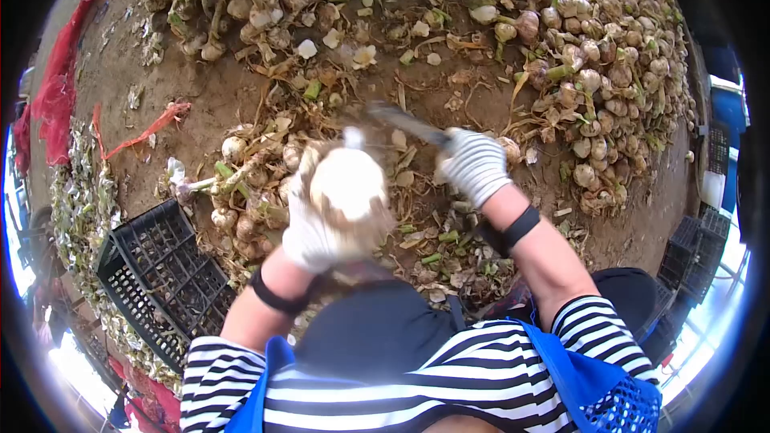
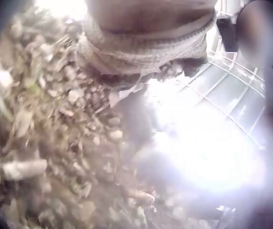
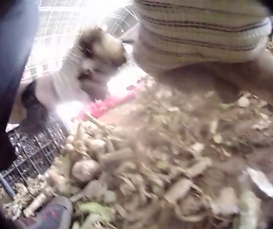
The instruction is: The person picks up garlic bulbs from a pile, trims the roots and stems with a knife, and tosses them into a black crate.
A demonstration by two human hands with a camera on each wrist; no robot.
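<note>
In the head view my left hand [image 1: 311,232], in a white knit glove, grips a large pale garlic bulb [image 1: 350,184] in front of my lap; motion blurs its outline. The same garlic bulb [image 3: 109,49] shows at the upper left of the right wrist view. My right hand [image 1: 477,167], in a striped glove, holds a knife [image 1: 411,124] by its handle, the blade pointing left and away from me, apart from the bulb. In the left wrist view the fingers are mostly hidden below the glove cuff [image 2: 143,55].
Garlic bulbs with stems lie in a big heap [image 1: 609,80] at right and a smaller pile [image 1: 245,216] at left. A black plastic crate [image 1: 172,273] stands by my left arm. Trimmed stems and skins [image 1: 449,252] litter the ground. Red netting [image 1: 60,84] lies far left.
</note>
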